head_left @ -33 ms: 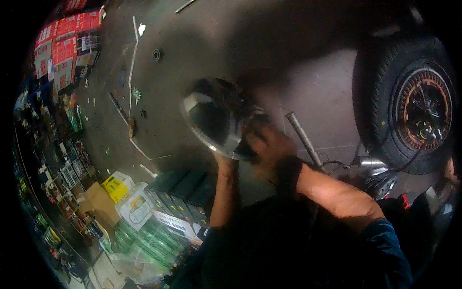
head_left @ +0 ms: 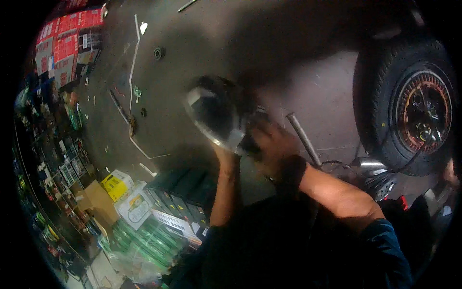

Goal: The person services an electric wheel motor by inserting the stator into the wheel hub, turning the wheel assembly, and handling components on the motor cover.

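Observation:
Held up in front of me is a round, dark, glossy part with a bright metal rim [head_left: 211, 113], blurred by motion; it resembles a headlight. Its smooth face is turned to the left, and dark fittings show on its right side. My left hand [head_left: 225, 153] supports it from beneath, its fingers mostly hidden behind the rim. At the part's right side, my right hand [head_left: 276, 144] is closed against the dark back, with a dark band around the wrist. Smear hides what exactly the right fingers grip.
A tyred wheel [head_left: 385, 106] with a copper-wound hub stands at right. Near it lie a metal tube [head_left: 304, 138] and a finned silver part [head_left: 380, 185]. Dark boxes [head_left: 180, 190] and green bundles in plastic [head_left: 144, 243] sit lower left; red cartons [head_left: 70, 43] stand upper left.
The round part has shifted slightly right and turned a little in my hands. My right hand has moved slightly right with it.

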### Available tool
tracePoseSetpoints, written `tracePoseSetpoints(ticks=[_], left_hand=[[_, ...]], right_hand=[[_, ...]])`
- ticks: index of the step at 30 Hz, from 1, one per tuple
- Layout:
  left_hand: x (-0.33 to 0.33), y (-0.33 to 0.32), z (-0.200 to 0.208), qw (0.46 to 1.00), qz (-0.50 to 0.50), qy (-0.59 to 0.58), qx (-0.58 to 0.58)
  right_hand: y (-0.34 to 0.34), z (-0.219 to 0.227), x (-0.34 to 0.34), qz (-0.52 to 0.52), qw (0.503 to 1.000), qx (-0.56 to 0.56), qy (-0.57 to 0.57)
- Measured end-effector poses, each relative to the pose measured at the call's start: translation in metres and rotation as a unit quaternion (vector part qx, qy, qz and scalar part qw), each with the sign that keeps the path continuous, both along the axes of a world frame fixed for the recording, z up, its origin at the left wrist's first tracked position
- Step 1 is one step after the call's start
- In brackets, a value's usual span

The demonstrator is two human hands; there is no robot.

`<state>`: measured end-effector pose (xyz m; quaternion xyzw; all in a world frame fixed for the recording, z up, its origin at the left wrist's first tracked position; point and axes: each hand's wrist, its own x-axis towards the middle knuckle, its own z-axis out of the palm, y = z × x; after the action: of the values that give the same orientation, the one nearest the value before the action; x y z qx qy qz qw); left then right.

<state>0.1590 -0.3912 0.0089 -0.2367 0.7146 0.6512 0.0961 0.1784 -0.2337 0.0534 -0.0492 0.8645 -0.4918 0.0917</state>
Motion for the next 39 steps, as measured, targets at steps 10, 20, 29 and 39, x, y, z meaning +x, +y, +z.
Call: tracePoseSetpoints(ticks=[10,20,29,39], left_hand=[[-0.042,0.074,-0.019,0.966,-0.135,0.175,-0.132],[-0.059,0.073,-0.001,1.0,-0.022,0.006,-0.012],[-0.054,0.068,0.016,0.98,0.003,-0.063,0.187],[-0.057,0.073,0.031,0.986,-0.148,0.005,0.081]], right_hand=[[0.057,-0.034,-0.032,-0.345,0.892,-0.252,-0.147],[0.096,-0.073,-0.026,-0.399,0.83,-0.3,-0.247],[0.067,-0.005,-0.069,-0.132,0.947,-0.202,-0.212],[0.062,0.015,-0.063,-0.232,0.918,-0.27,-0.174]])
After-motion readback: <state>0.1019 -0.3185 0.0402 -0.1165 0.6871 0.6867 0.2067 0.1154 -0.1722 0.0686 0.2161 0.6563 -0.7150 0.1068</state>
